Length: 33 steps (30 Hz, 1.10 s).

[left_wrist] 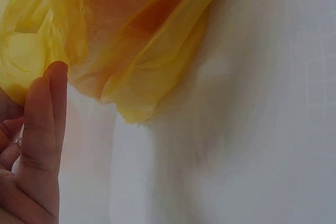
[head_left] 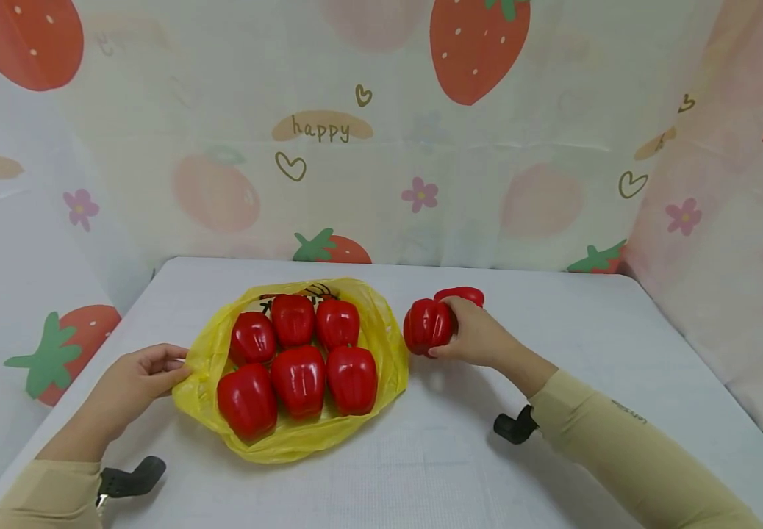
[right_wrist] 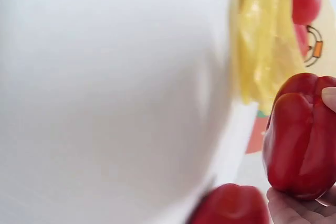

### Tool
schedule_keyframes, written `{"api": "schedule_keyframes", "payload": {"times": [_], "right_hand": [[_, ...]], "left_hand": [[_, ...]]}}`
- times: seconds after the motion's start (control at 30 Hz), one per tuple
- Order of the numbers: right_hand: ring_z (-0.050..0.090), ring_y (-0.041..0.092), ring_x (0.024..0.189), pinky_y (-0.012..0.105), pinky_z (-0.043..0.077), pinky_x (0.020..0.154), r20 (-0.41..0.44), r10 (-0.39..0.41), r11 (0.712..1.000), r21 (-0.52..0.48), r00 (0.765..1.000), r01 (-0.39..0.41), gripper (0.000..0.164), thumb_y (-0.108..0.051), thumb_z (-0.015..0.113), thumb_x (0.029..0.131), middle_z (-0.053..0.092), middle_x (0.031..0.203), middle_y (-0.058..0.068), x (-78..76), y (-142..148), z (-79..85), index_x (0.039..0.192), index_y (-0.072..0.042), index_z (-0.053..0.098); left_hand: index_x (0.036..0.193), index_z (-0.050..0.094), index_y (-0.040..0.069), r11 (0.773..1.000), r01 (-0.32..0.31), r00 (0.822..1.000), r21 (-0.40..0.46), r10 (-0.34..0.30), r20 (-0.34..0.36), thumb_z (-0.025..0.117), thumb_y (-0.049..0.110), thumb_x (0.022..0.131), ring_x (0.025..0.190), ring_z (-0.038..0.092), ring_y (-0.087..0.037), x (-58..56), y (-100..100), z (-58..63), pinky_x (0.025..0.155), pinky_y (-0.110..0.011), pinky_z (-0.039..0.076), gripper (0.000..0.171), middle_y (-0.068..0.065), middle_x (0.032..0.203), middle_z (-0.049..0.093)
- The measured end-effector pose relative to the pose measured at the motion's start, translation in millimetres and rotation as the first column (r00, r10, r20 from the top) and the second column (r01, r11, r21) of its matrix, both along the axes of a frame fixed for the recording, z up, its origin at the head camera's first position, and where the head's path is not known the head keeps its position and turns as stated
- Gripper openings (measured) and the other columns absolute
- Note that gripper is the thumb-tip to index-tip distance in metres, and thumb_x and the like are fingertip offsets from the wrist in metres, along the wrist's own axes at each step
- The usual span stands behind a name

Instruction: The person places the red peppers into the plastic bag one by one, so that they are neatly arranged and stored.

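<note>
A yellow plastic bag (head_left: 391, 345) lies spread open on the table, with several glossy red bell peppers (head_left: 298, 382) grouped inside it. At the bag's left edge, my left hand (head_left: 133, 386) pinches the thin plastic between thumb and fingers; the left wrist view shows the film (left_wrist: 31, 51) at the fingertips. Right of the bag, my right hand (head_left: 470, 334) grips a red bell pepper (head_left: 424, 327) from its right side. In the right wrist view this pepper (right_wrist: 299, 140) sits between thumb and fingers. Another red pepper (head_left: 470, 295) lies just behind that hand, partly hidden.
The white table (head_left: 553, 316) stretches to both sides and toward me. Behind it hangs a curtain (head_left: 461, 147) printed with strawberries, hearts and flowers. Dark wrist mounts (head_left: 517, 425) stick out from beneath both sleeves.
</note>
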State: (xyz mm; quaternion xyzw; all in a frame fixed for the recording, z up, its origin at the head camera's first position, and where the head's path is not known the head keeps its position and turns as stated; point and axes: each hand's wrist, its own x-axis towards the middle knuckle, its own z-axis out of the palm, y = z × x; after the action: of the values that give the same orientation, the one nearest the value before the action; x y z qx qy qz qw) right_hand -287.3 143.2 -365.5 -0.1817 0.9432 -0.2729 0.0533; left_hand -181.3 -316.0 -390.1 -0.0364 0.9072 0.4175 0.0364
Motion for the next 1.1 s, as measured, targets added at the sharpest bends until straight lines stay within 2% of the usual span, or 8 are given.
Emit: {"api": "schedule_keyframes", "payload": {"times": [0.3, 0.5, 0.7, 0.87, 1.1], "right_hand": [[0.050, 0.021, 0.104, 0.038, 0.054, 0.076, -0.026, 0.067, 0.998, -0.011, 0.997, -0.067, 0.074, -0.027, 0.083, 0.062, 0.054, 0.114, 0.004, -1.2, -18, 31.0, 0.123, -0.010, 0.044], [0.050, 0.019, 0.102, 0.035, 0.054, 0.074, -0.001, 0.124, 0.992, -0.002, 0.992, -0.124, 0.075, -0.024, 0.084, 0.061, 0.053, 0.113, 0.002, -0.1, -39, 45.1, 0.124, -0.012, 0.043], [0.052, 0.014, 0.097, 0.029, 0.054, 0.071, 0.009, 0.174, 0.985, 0.013, 0.985, -0.174, 0.069, -0.026, 0.083, 0.063, 0.055, 0.107, -0.002, -0.5, -64, 57.7, 0.120, -0.014, 0.045], [0.052, 0.012, 0.095, 0.026, 0.054, 0.071, 0.018, 0.212, 0.977, 0.024, 0.977, -0.212, 0.068, -0.028, 0.082, 0.064, 0.055, 0.105, -0.003, -2.2, -84, 63.1, 0.119, -0.013, 0.045], [0.052, 0.012, 0.096, 0.023, 0.053, 0.071, 0.032, 0.293, 0.954, 0.051, 0.956, -0.294, 0.070, -0.029, 0.080, 0.066, 0.054, 0.107, -0.003, -6.8, -111, 61.0, 0.122, -0.011, 0.044]], "left_hand": [[0.122, 0.052, 0.003, 1.000, -0.002, 1.000, 0.004, 0.002, 0.005, 0.058, 0.042, 0.087, 0.088, 0.061, -0.020, 0.2, -1, 0.8, 0.077, -0.035, 0.054, 0.052, -0.010, 0.099, 0.062], [0.122, 0.052, 0.004, 1.000, -0.001, 1.000, 0.004, 0.001, 0.009, 0.058, 0.042, 0.087, 0.089, 0.060, -0.020, 0.6, -2, 2.0, 0.078, -0.035, 0.054, 0.052, -0.010, 0.099, 0.062], [0.122, 0.052, 0.004, 1.000, 0.008, 1.000, 0.006, -0.008, 0.004, 0.057, 0.041, 0.088, 0.089, 0.060, -0.020, 0.2, -3, 3.1, 0.078, -0.036, 0.053, 0.051, -0.010, 0.099, 0.062], [0.122, 0.053, 0.004, 1.000, 0.006, 1.000, 0.006, -0.006, 0.003, 0.058, 0.043, 0.087, 0.089, 0.061, -0.020, -0.5, -3, 3.0, 0.078, -0.037, 0.053, 0.052, -0.010, 0.099, 0.062], [0.121, 0.053, 0.004, 1.000, 0.014, 1.000, 0.001, -0.014, -0.006, 0.057, 0.042, 0.087, 0.089, 0.061, -0.021, -1.4, -4, 3.7, 0.077, -0.035, 0.054, 0.051, -0.010, 0.099, 0.062]]}}
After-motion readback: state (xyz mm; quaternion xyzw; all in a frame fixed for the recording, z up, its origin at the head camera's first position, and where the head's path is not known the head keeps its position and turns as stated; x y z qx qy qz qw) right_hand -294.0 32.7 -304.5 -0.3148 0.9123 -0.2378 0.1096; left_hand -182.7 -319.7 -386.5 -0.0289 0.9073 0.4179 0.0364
